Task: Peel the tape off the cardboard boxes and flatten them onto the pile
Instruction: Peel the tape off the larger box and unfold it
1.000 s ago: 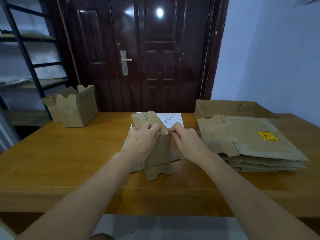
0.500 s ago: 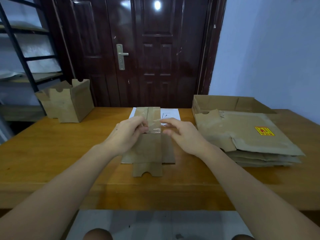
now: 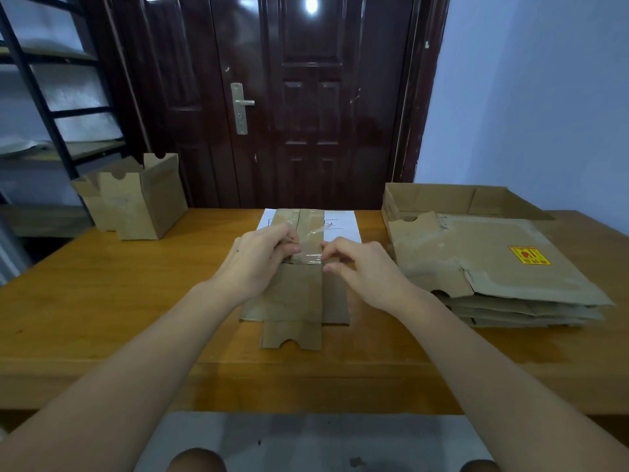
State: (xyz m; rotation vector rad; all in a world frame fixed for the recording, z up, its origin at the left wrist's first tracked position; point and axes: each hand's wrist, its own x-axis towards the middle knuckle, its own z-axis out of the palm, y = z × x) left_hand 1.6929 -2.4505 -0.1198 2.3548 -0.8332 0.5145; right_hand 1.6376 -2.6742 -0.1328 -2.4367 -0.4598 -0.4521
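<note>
Both sets of fingers (image 3: 292, 248) curl at the clear tape (image 3: 311, 245) on the box (image 3: 299, 287) at mid-worktop (image 3: 102, 301): the left hand (image 3: 258, 264) pinches its edge, the right hand (image 3: 360, 267) steadies beside it. Peeling seems underway; next, strip it, then flatten onto the pile (image 3: 493, 277) at the right edge.

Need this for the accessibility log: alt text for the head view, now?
Both hands, left hand and right hand, pick at clear tape on a small cardboard box on a wooden table; a pile of flattened boxes lies right.
</note>
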